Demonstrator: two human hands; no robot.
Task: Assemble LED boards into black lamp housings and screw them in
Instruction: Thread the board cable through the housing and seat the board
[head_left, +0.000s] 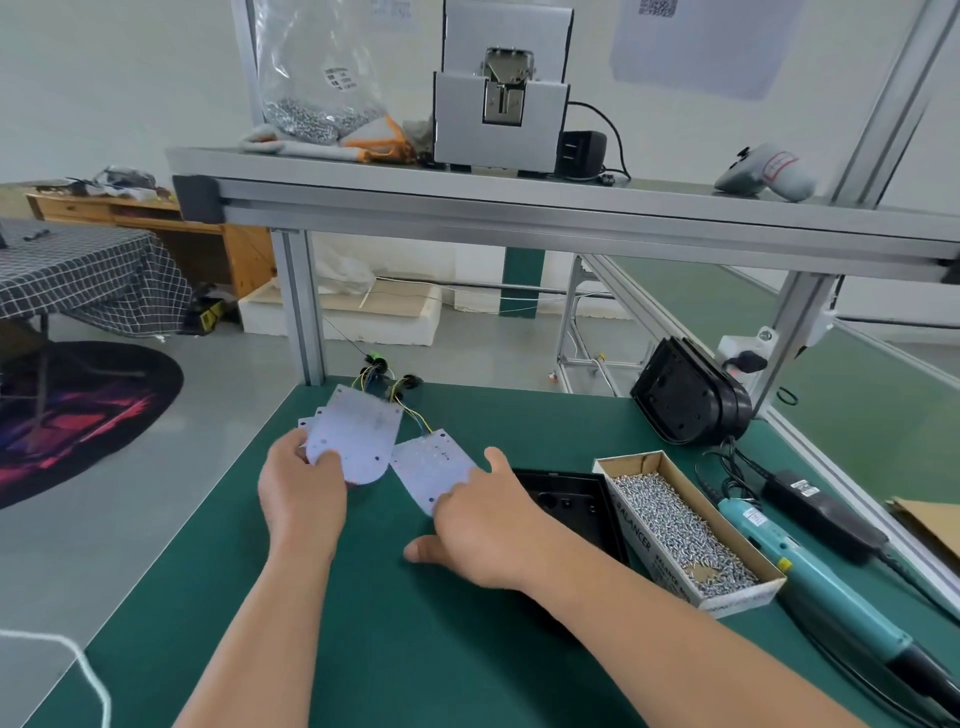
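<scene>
Looks like the board-picking step: left hand (304, 488) is pinching a stack of boards (358, 426) left of the housing (571, 493), right hand (483, 525) is resting spread, fingertips touching a loose board (428, 470) just left of the housing. Next, I reckon, that board's getting lifted and seated flat in the housing.

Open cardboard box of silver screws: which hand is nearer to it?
Right. The right hand sits at the black plastic lamp housing beside the cardboard screw box; the left hand grips a stack of white LED boards farther left.
</scene>
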